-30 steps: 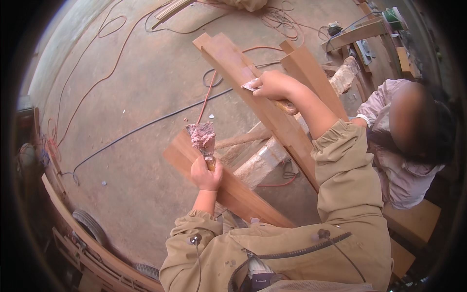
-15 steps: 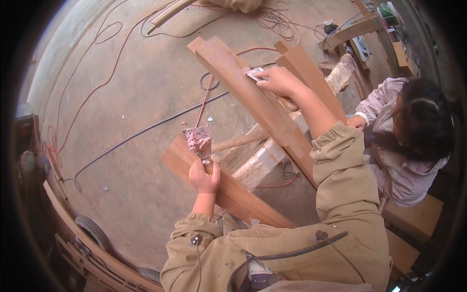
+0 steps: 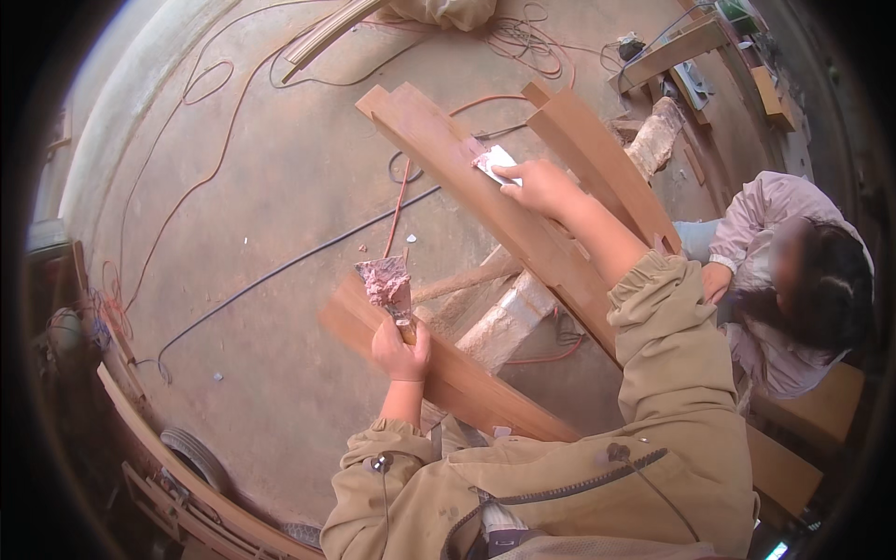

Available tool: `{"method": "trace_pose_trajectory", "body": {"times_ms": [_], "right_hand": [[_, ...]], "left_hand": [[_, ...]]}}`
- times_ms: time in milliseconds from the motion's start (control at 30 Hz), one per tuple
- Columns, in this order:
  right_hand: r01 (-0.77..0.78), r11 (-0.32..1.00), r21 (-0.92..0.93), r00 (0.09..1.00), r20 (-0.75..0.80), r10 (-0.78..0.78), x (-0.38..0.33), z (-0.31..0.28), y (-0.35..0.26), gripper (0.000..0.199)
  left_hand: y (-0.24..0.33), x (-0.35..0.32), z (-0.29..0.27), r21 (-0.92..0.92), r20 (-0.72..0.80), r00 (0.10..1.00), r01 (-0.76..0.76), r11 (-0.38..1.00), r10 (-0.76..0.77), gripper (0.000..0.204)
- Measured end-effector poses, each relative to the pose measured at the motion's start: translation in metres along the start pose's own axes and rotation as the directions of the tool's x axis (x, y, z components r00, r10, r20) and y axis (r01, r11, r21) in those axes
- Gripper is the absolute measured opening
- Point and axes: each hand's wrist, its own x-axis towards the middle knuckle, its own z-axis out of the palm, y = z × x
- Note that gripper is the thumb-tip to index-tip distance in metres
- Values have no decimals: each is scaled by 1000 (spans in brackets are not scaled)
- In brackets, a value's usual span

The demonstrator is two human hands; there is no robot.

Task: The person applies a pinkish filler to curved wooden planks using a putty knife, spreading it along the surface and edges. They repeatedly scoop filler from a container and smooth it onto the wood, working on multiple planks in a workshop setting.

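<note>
My left hand [image 3: 399, 351] is closed round the handle of a putty knife, whose blade carries a heap of pinkish putty [image 3: 385, 283]. It is held above the near wooden board [image 3: 467, 383]. My right hand [image 3: 546, 187] grips a second putty knife [image 3: 501, 166] with a pale, flat blade. That blade rests on or just over the long wooden piece [image 3: 439, 140], beside a pink smear of putty. The handle of the right knife is hidden by my hand.
More boards [image 3: 597, 154] lie to the right, over a putty-spattered trestle beam [image 3: 509, 322]. Another person [image 3: 784, 271] in a pale pink jacket is close at right. Hoses and cables [image 3: 289, 266] cross the floor. A tyre [image 3: 196, 457] lies at lower left.
The right putty knife has turned, its pale blade now facing up, with pink putty at its edge. My left hand still holds its loaded knife. The other person's head has shifted.
</note>
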Motion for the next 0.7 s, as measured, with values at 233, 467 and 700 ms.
{"method": "trace_pose_trajectory", "body": {"times_ms": [233, 467, 700], "right_hand": [[-29, 1000, -5, 1000, -3, 29, 0, -12, -16, 37], [89, 988, -125, 995, 49, -83, 29, -36, -25, 35], [54, 967, -248, 977, 212, 0, 11, -37, -26, 37]], "left_hand": [[2, 1, 0, 10, -11, 1000, 1, 1000, -1, 22], [6, 3, -1, -1, -46, 998, -36, 999, 36, 22], [2, 1, -1, -19, -39, 999, -16, 1000, 16, 21]]}}
